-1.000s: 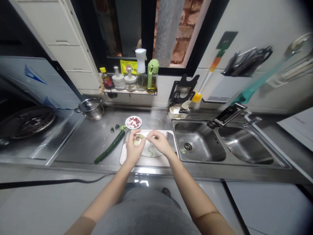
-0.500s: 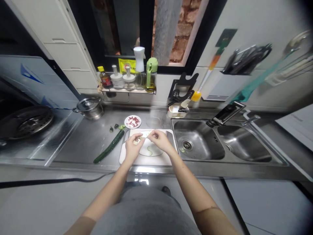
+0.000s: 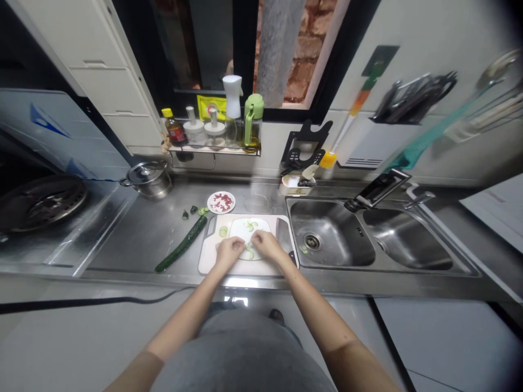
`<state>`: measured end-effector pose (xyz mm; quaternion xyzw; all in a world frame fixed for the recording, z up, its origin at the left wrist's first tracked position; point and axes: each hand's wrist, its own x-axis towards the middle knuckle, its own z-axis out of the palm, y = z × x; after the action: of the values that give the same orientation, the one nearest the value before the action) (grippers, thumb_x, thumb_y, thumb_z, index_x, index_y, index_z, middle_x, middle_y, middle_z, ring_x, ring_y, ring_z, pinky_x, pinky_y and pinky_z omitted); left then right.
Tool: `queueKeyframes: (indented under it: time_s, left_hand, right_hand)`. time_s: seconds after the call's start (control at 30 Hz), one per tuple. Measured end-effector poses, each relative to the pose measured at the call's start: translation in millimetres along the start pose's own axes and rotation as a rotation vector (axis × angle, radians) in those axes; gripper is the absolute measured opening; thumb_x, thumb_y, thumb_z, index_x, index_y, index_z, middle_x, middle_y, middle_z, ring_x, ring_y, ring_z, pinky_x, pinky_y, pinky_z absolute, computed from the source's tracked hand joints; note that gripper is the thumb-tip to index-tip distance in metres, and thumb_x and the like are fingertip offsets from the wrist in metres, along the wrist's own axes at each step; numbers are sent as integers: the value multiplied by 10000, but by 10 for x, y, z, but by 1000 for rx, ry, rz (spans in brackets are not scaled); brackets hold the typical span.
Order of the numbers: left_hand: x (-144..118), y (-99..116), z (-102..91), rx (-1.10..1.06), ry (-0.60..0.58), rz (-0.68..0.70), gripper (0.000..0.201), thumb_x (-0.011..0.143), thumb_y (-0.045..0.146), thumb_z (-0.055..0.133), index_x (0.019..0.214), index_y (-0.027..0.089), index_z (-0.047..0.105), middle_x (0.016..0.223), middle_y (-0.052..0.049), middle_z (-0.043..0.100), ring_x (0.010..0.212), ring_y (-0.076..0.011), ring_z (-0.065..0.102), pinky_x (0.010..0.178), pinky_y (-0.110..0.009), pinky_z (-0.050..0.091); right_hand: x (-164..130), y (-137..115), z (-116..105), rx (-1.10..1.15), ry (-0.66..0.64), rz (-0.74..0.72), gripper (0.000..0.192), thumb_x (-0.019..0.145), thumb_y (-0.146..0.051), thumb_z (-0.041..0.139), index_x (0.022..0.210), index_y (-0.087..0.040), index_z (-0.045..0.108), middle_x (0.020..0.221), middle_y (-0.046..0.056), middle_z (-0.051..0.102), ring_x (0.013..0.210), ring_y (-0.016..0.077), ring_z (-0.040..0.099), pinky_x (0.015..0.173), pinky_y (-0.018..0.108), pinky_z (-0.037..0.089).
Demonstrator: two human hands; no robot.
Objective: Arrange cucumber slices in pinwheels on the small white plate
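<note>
At the far left, a round dark pan (image 3: 41, 202) is seen, and right of it a lidded stainless-steel pot (image 3: 147, 181) is placed on the steel counter (image 3: 131, 234). A long dark-green cucumber (image 3: 181, 246) is laid slantwise, with small dark-green end pieces (image 3: 185, 215) and thin pale-green rounds (image 3: 203, 210) grouped near its upper tip. Just beyond, a round white plate strewn with small red pieces (image 3: 221, 202) is set. Next, on a pale rectangular cutting board with a grey edge (image 3: 209, 260), a white rounded-square plate (image 3: 238, 228) is rested. The left hand (image 3: 231, 250) is held over its lower left part, fingers bent inward. Curved pale-green cucumber slices (image 3: 250, 224) are laid on this plate, at its upper edge and between the hands. The right hand (image 3: 265, 243) is held over its right side, fingers likewise bent. At this size it cannot be told how tightly either hand is closed, or whether a slice is gripped. Farther right, a black-handled knife (image 3: 283, 233) is laid on the board, beside a stainless-steel double sink (image 3: 339, 223).
</note>
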<state>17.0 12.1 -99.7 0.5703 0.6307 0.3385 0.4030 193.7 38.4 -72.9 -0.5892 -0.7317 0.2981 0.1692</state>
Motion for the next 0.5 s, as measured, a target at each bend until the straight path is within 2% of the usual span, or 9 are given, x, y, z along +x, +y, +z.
queueKeyframes:
  time_s: [0.17, 0.4, 0.5]
  left_hand:
    - [3, -74, 118, 237, -83, -31, 136, 770, 275, 655, 866, 238, 743, 865, -43, 738, 915, -236, 624, 945, -369, 349]
    - [17, -155, 247, 215, -70, 4, 78, 755, 265, 666, 773, 222, 728, 840, -78, 713, 1047, -294, 556, 1010, -436, 258]
    - [21, -180, 276, 363, -80, 22, 123, 790, 256, 625, 833, 221, 735, 917, -84, 715, 1059, -289, 543, 989, -428, 267]
  right_hand:
    - [-32, 78, 130, -173, -83, 57, 202, 911, -195, 496, 892, -137, 688, 884, 118, 717, 791, 189, 612, 670, 254, 343]
    - [-32, 103, 223, -332, -147, 91, 248, 940, -204, 456, 980, -149, 695, 1010, 134, 718, 909, 210, 634, 715, 268, 367]
    - [-20, 95, 238, -411, -171, 91, 268, 955, -208, 435, 1009, -146, 690, 1046, 126, 714, 960, 210, 635, 746, 265, 382]
